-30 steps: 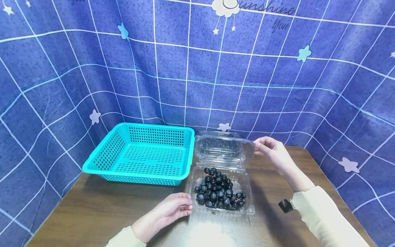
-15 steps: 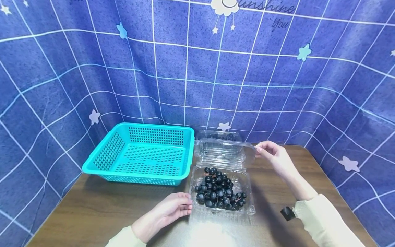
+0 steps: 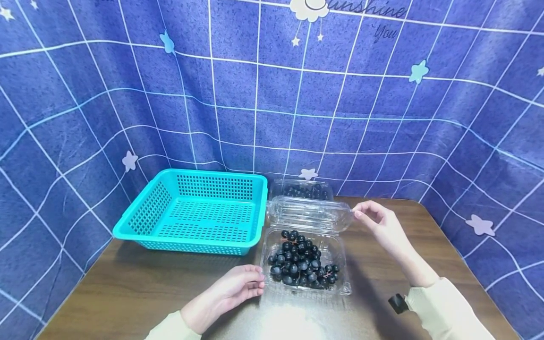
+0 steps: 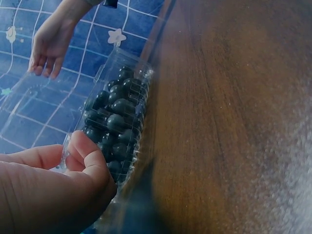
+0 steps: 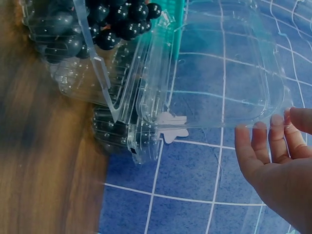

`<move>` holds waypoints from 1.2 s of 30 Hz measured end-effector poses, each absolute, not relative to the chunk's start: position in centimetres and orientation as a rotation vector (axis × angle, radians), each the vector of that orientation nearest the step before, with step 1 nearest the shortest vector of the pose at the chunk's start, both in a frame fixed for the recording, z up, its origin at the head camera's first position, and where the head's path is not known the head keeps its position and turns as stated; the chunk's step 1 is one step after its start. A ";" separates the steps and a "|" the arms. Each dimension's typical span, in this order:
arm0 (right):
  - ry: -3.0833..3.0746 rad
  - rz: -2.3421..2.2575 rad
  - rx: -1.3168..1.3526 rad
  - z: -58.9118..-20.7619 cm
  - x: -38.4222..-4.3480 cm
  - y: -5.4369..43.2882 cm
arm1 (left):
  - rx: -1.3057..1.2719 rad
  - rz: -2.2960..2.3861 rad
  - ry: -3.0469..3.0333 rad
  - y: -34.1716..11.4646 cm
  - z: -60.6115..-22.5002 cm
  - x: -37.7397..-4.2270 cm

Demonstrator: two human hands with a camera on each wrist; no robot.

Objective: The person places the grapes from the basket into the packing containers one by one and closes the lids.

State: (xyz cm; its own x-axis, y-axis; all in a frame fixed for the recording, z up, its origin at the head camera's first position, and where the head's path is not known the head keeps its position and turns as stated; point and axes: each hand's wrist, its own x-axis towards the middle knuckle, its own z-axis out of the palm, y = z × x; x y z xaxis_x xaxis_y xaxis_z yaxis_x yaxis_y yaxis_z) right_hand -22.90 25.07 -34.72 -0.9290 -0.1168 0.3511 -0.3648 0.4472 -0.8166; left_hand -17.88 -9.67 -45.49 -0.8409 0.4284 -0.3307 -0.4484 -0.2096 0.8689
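Note:
A hinged clear plastic grape box (image 3: 345,264) lies open, with dark grapes (image 3: 299,257) inside its base. Its raised lid (image 3: 310,212) stands tilted along the far side. My right hand (image 3: 378,219) pinches the lid's right corner; in the right wrist view the fingertips (image 5: 277,120) meet the lid's clear edge. My left hand (image 3: 238,288) is at the left wall of the base, and in the left wrist view its thumb and curled fingers (image 4: 85,148) grip the rim.
A turquoise perforated basket (image 3: 255,222) stands left of the box. Right behind the lid sits a second clear box of dark grapes (image 3: 306,190). The wooden table (image 3: 127,293) ends at a blue gridded cloth (image 3: 238,127) at the back and sides.
My right hand has come down and slightly towards me with the lid, whose upper edge sits lower in view and uncovers more of the rear box. The left hand stays put.

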 end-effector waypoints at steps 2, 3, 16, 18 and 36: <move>-2.455 1.484 0.424 -34.8 -22.7 25.1 | -0.027 2.081 1.508 -9.7 -45.5 -17.9; -2.451 1.496 0.431 -34.9 -22.7 25.1 | -0.027 2.081 1.508 -9.7 -45.5 -17.9; -2.368 1.412 0.574 -35.9 -21.9 25.1 | -0.042 2.102 1.492 -9.6 -45.5 -17.8; -2.353 1.396 0.590 -36.0 -21.7 25.1 | -0.039 2.104 1.490 -9.6 -45.5 -17.9; -2.299 1.256 0.812 -37.4 -20.5 25.9 | -0.030 2.109 1.476 -9.9 -46.0 -18.1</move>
State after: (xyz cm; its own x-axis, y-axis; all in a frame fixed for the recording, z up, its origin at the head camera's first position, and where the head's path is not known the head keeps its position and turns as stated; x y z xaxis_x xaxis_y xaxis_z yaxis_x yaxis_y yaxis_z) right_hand -20.52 25.86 -37.39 -0.7531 -0.2991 0.5860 -0.6547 0.4286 -0.6226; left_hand -18.07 -9.85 -46.02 -0.8431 0.4278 -0.3259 -0.4528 -0.2377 0.8594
